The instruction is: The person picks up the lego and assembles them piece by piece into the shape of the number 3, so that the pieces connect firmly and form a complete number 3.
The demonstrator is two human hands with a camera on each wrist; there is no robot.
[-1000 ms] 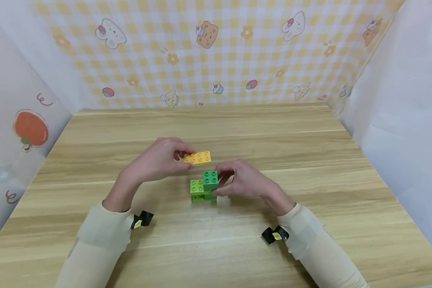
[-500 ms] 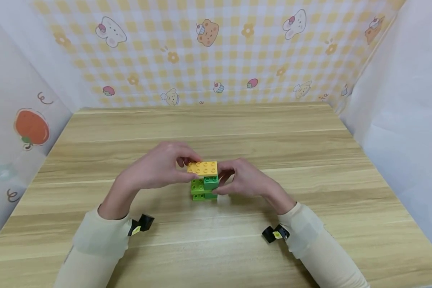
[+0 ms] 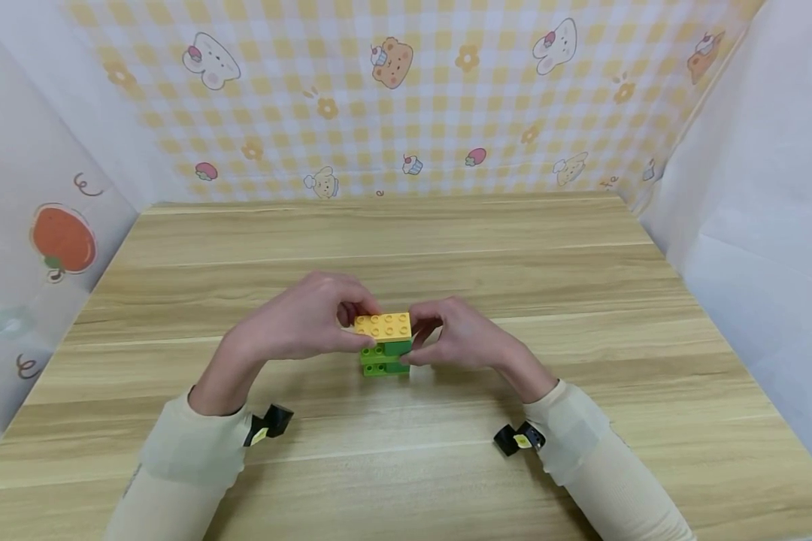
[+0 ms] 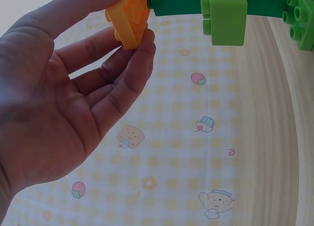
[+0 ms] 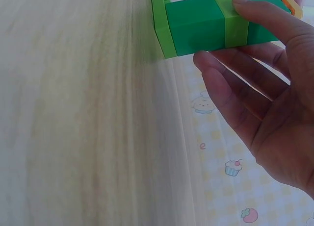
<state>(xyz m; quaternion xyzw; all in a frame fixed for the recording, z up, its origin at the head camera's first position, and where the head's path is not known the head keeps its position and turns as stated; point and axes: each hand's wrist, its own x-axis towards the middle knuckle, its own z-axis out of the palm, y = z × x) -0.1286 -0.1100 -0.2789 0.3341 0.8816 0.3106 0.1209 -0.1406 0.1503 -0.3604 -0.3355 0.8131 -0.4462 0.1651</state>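
Note:
A small tower of toy building bricks stands on the wooden table in the head view. It alternates light green bricks (image 5: 231,21) and dark green bricks (image 5: 196,27). On its top lies a yellow eight-stud brick (image 3: 383,327), whose left end overhangs the lower bricks. My left hand (image 3: 304,315) pinches that yellow end between thumb and fingers. From the other side, my right hand (image 3: 463,334) grips the upper part of the tower, thumb on the near face and fingers behind. The left wrist view has the yellow brick (image 4: 128,22) right against the top dark green brick (image 4: 176,1).
The wood-grain table (image 3: 406,466) extends around the tower on all sides. Behind it hangs a yellow checked cloth (image 3: 433,113) with cartoon prints. Pale sheets (image 3: 765,225) border the left and right. Black wrist cameras (image 3: 279,419) sit on both sleeves.
The yellow brick, held by my left hand, has moved right and down from behind the tower onto its top dark green brick. My right hand has stayed in place on the tower.

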